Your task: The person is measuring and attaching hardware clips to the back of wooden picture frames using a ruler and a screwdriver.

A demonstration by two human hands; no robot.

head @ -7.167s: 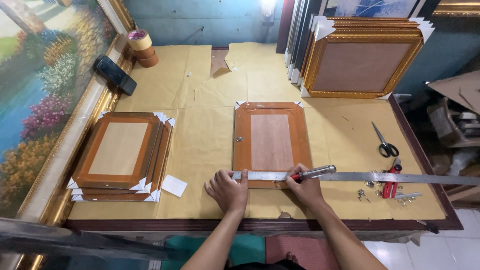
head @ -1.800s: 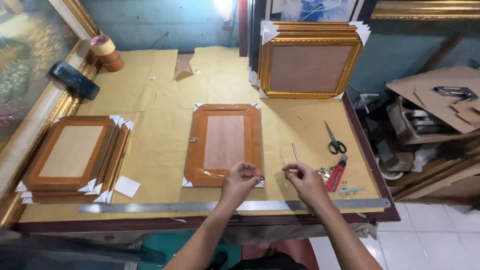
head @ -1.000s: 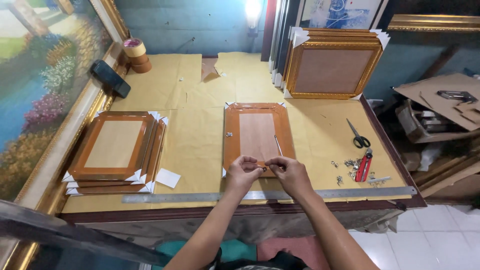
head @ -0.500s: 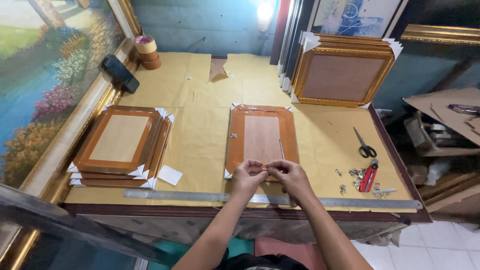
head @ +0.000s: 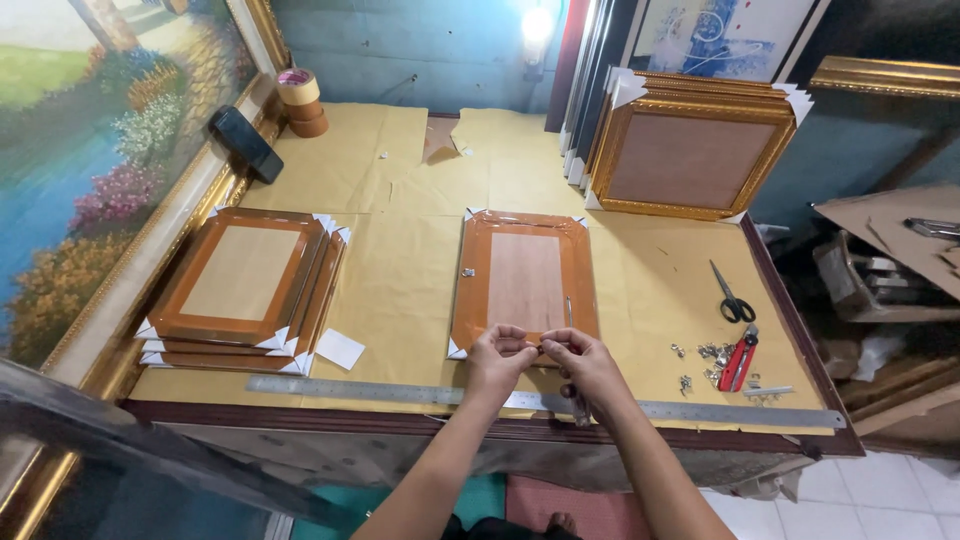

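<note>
Setting: framing workshop; counter [head: 400,260] covered in tan paper.
Left hand [head: 497,358]: fingers pinched on something small at near edge of brown frame [head: 523,283]; item too small to tell.
Right hand [head: 580,366]: fingertips closed, meeting left hand at same spot; thin tool seemingly under palm, unclear.
Just below hands: long steel ruler [head: 540,402] along counter edge.
Right of hands: loose metal fittings [head: 712,353], red-handled pliers [head: 738,360], scissors [head: 732,296].
Left of hands: stacked frames [head: 245,285].
Risk: tiny piece likely to slip from pinch and get lost; frame face possibly scratched.
</note>
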